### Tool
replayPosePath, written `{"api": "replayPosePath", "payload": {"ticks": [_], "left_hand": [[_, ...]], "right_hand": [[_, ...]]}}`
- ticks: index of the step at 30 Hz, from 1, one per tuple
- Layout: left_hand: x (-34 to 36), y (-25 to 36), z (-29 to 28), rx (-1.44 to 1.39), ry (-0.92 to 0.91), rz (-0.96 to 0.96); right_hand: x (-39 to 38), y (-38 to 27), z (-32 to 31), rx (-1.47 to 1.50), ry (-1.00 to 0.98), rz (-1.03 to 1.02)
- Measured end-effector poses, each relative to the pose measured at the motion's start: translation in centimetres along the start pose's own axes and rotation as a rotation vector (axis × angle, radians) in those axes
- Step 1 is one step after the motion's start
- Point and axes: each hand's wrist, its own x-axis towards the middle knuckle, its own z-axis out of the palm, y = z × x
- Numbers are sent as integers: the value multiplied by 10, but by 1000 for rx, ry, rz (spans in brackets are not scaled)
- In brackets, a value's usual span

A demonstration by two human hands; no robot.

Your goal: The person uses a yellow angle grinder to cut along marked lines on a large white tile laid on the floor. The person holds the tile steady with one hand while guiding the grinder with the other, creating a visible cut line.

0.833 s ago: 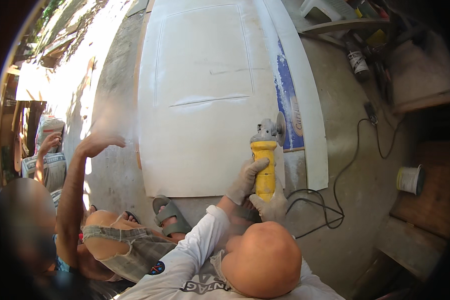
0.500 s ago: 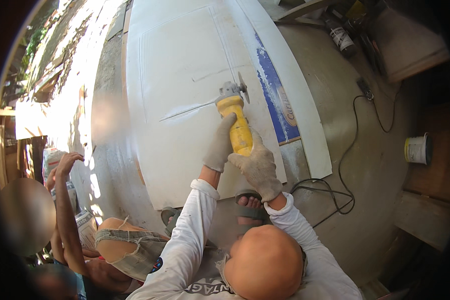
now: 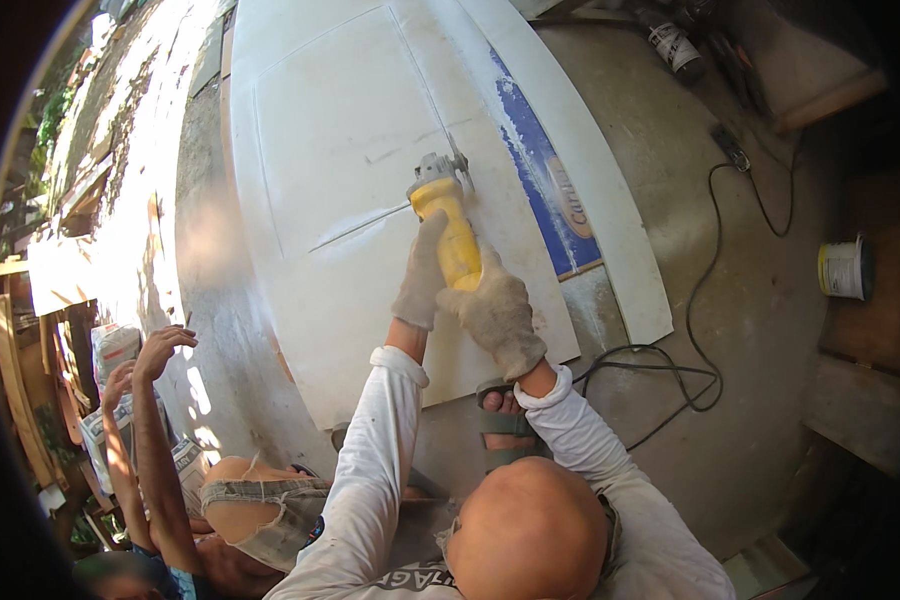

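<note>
A yellow angle grinder (image 3: 453, 238) is held in both gloved hands over a large white sheet (image 3: 340, 330) on the ground. My left hand (image 3: 422, 272) wraps the grinder's body just behind its grey head. My right hand (image 3: 498, 312) is closed round its rear end. The thin cutting disc (image 3: 460, 150) stands edge-on at the head's right side; whether it touches the sheet I cannot tell. A dusty cut line (image 3: 355, 230) runs left of the head, and a long straight line (image 3: 415, 65) runs up the sheet beyond it.
A blue printed strip (image 3: 545, 175) and a narrow white strip (image 3: 625, 240) lie at the sheet's right. A black cord (image 3: 705, 290) loops over the floor. A white bucket (image 3: 843, 268) stands far right. At left, another person's raised hands (image 3: 160, 350) are near some bags.
The grinder and both my hands have shifted slightly left and up in the picture, and the sheet's view has shifted too. The other person's hands are spread a little more.
</note>
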Motion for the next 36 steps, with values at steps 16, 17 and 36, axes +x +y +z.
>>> {"api": "replayPosePath", "payload": {"ticks": [16,17,36], "left_hand": [[11,7,-8,14,-8,-27],[11,8,-7,23,11,-33],[18,16,-8,-27,17,-50]], "right_hand": [[8,-5,4,-16,-5,32],[8,-6,4,-6,-5,33],[19,-10,11,-20,-5,101]]}}
